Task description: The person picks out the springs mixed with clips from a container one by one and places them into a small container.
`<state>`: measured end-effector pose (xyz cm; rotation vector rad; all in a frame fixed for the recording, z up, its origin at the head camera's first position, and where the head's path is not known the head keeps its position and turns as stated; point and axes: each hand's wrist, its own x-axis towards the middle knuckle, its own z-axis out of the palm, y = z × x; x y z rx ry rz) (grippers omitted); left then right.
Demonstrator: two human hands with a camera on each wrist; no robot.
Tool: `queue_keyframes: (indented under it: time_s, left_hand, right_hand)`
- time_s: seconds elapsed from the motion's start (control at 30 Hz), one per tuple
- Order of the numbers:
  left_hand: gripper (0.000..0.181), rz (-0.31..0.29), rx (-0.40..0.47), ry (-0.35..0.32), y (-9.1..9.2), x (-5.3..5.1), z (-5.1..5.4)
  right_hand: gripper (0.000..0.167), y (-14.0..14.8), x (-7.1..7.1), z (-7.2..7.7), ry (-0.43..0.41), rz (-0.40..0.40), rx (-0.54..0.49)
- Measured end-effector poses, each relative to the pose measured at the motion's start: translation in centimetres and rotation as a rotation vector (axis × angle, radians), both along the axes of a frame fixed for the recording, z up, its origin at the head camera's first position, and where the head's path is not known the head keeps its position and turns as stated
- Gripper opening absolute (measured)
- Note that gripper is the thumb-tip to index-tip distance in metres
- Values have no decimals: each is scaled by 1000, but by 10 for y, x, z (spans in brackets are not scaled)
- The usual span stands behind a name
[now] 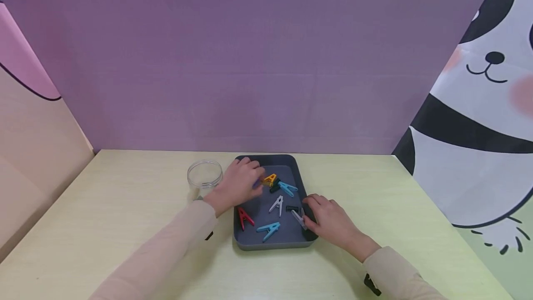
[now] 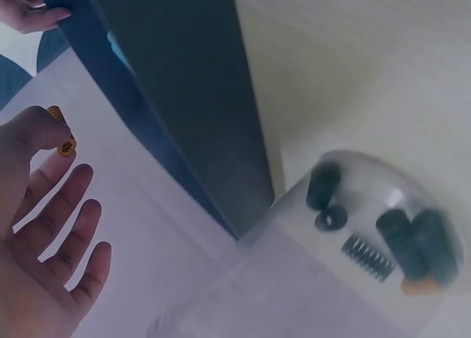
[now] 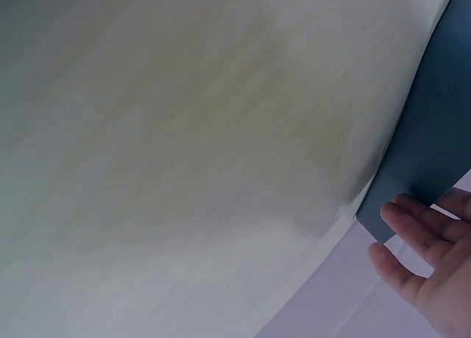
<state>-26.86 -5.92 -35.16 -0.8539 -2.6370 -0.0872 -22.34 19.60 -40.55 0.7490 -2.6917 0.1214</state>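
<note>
My left hand (image 1: pixel 241 183) is over the upper left of a dark grey tray (image 1: pixel 275 246). Its thumb and index finger pinch a small yellow spring (image 2: pixel 66 145), while the other fingers stay loosely bent. On the tray's right side my right hand (image 1: pixel 333 221) rests with relaxed fingers at the rim; the right wrist view shows fingers against the outer wall. Clips lie in the tray: yellow (image 1: pixel 271 178), blue (image 1: pixel 288 188), another blue (image 1: pixel 269 229), white (image 1: pixel 277 204) and red (image 1: pixel 244 217). A grey-white clip (image 1: pixel 298 218) and a black spring (image 1: pixel 292 208) lie near my right hand.
A clear round dish (image 1: pixel 205 173) stands on the table (image 1: pixel 137 207) left of the tray. Several dark springs, one a loose black coil (image 2: pixel 368 258), lie in it in the left wrist view. A purple backdrop (image 1: pixel 250 59) rises behind the table.
</note>
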Motion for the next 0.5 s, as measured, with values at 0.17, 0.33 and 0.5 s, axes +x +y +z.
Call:
queue_keyframes:
  time_s: [0.17, 0.33, 0.5]
  left_hand:
    - [15, 1, 7, 19, -9, 8, 13]
    - [14, 36, -3, 8, -22, 11, 21]
    - [13, 62, 19, -29, -39, 12, 26]
  right_hand:
    - [33, 0, 0, 0, 13, 11, -3]
    - [32, -1, 0, 0, 29, 13, 1]
    - [32, -1, 1, 0, 26, 10, -1]
